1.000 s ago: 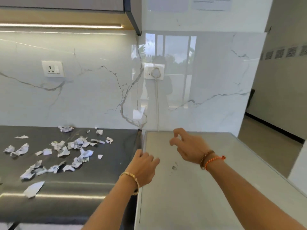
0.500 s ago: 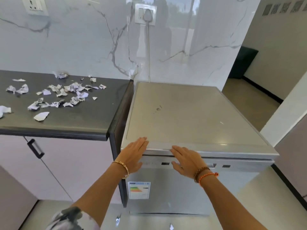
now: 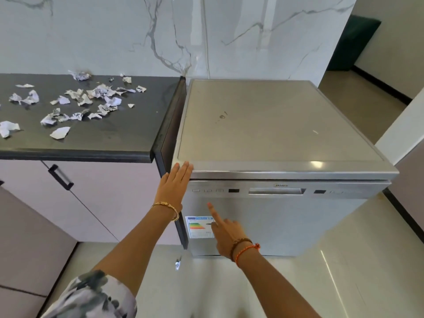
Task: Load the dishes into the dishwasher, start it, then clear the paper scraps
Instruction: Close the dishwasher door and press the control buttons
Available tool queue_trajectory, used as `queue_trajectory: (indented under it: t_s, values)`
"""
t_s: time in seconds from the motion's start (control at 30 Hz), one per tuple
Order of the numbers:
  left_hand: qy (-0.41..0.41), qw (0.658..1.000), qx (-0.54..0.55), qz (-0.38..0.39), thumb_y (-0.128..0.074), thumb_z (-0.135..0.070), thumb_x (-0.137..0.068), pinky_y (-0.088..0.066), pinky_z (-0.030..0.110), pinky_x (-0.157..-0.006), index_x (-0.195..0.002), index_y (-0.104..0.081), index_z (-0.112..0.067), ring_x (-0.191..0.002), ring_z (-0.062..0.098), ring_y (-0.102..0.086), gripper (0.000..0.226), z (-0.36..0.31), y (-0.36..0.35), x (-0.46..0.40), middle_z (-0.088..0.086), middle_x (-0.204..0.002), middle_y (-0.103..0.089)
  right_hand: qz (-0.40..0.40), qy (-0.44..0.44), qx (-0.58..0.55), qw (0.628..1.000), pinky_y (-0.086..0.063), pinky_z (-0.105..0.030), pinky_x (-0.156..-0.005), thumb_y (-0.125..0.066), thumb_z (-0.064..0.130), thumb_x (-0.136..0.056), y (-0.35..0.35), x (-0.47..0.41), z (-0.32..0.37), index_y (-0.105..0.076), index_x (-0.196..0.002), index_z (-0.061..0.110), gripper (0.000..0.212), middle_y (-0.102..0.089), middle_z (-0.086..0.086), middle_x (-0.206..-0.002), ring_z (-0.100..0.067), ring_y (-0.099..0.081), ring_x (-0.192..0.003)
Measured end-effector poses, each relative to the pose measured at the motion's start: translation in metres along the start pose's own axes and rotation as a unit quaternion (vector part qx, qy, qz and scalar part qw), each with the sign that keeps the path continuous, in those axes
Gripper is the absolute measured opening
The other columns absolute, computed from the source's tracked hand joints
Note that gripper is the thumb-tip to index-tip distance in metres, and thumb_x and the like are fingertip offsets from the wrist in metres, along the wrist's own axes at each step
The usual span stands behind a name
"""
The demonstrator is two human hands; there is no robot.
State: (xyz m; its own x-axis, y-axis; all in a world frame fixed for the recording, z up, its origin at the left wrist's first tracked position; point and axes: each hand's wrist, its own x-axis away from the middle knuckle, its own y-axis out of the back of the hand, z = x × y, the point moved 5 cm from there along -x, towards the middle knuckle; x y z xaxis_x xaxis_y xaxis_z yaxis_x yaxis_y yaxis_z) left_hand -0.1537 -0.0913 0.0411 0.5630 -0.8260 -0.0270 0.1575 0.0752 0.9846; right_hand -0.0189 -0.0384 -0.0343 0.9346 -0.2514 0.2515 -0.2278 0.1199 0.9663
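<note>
So, dishwasher [image 3: 282,216] stands freestanding at centre-right, door closed, its flat grey top [image 3: 270,125] bare apart from a small smudge. It sits just beside the end of the dark countertop [image 3: 119,131], w/ a narrow gap between. Paper scraps [image 3: 75,104] lie scattered over the counter's left and middle part, well apart from the machine; one more scrap [image 3: 177,263] lies on the pale floor tiles in front of the machine's lower left corner. Below the counter: pale cabinet door w/ a black handle [image 3: 60,177]. Marble-look wall behind. An energy label [image 3: 198,227] is stuck on the door's left side. Control strip near the door's top has small buttons [image 3: 207,190], a dark display, then a recessed handle [image 3: 276,191].

Left hand [image 3: 175,187] reaches up, fingers straight and pressed together, tips touching the front left corner of the top; gold bangle on wrist. Right hand [image 3: 226,230] is lower, in front of the door, index finger extended up toward the buttons, not touching them, other fingers curled in; holds nothing. Brown and orange bands on that wrist. No dishes in view.
</note>
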Motion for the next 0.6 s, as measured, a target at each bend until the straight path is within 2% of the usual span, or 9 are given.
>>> queue_trajectory:
  t_s: [0.07,0.17,0.27,0.3,0.4,0.5,0.6]
  values:
    - [-0.011,1.0,-0.01,-0.006,-0.059,-0.017,-0.088,-0.017,0.035,-0.116,-0.147,0.012,-0.011,-0.144,0.027,0.003,0.092,0.002,0.0,-0.001,0.006,-0.156,0.01,0.018,-0.044,-0.03,0.998,-0.047,-0.034,-0.092,-0.053,0.007,-0.09,-0.002,-0.011,0.012,-0.023,-0.147,0.015,0.065,0.001,-0.005,-0.157,-0.029,-0.057,-0.101]
    - [-0.023,0.999,-0.01,-0.029,-0.061,-0.017,-0.086,-0.024,0.034,-0.112,-0.148,0.005,-0.011,-0.144,0.027,-0.007,0.091,0.004,0.0,-0.003,0.007,-0.157,-0.001,0.033,-0.072,-0.054,0.995,-0.051,-0.033,-0.086,-0.053,0.008,-0.09,-0.003,-0.026,0.027,-0.023,-0.146,0.014,0.063,0.002,-0.013,-0.156,-0.028,-0.061,-0.096]
    - [-0.034,0.997,0.018,-0.06,-0.069,-0.017,-0.081,-0.035,0.034,-0.104,-0.149,-0.007,-0.01,-0.139,0.028,-0.021,0.092,0.006,-0.002,-0.006,0.009,-0.154,-0.015,0.044,-0.072,-0.056,0.995,-0.052,-0.032,-0.084,-0.052,0.009,-0.091,-0.005,-0.038,0.037,-0.014,-0.148,0.014,0.069,-0.016,-0.021,-0.152,-0.029,-0.063,-0.094]
    - [-0.041,0.997,0.018,-0.06,-0.068,-0.016,-0.081,-0.038,0.033,-0.101,-0.148,-0.007,-0.01,-0.137,0.028,-0.024,0.091,0.007,-0.002,-0.007,0.01,-0.153,-0.017,0.048,-0.066,-0.051,0.995,-0.052,-0.034,-0.086,-0.053,0.009,-0.091,-0.005,-0.041,0.039,-0.015,-0.148,0.014,0.07,-0.013,-0.022,-0.152,-0.03,-0.063,-0.094]
    - [-0.073,0.995,-0.015,-0.067,-0.063,-0.013,-0.083,-0.042,0.028,-0.091,-0.148,-0.001,-0.01,-0.125,0.026,-0.035,0.09,0.008,0.003,-0.014,0.01,-0.147,-0.024,0.042,-0.063,-0.044,0.996,-0.053,-0.035,-0.087,-0.055,0.006,-0.089,-0.002,-0.048,0.045,-0.033,-0.142,0.012,0.058,0.01,-0.018,-0.154,-0.031,-0.062,-0.096]
    - [-0.082,0.992,-0.054,-0.077,-0.068,-0.015,-0.079,-0.041,0.026,-0.083,-0.147,0.002,-0.019,-0.112,0.023,-0.039,0.098,0.011,0.001,-0.024,0.008,-0.137,-0.023,0.018,-0.082,-0.061,0.995,-0.052,-0.037,-0.088,-0.055,0.003,-0.086,0.002,-0.054,0.048,-0.038,-0.136,0.011,0.053,0.024,-0.015,-0.152,-0.032,-0.06,-0.097]
    - [-0.047,0.987,-0.051,-0.145,-0.085,-0.019,-0.051,-0.045,0.025,-0.071,-0.135,-0.011,-0.024,-0.101,0.021,-0.034,0.111,0.015,-0.009,-0.028,0.005,-0.12,-0.023,0.009,-0.098,-0.086,0.991,-0.052,-0.037,-0.088,-0.057,0.003,-0.085,-0.002,-0.057,0.049,-0.036,-0.135,0.012,0.055,0.027,-0.012,-0.151,-0.033,-0.058,-0.101]
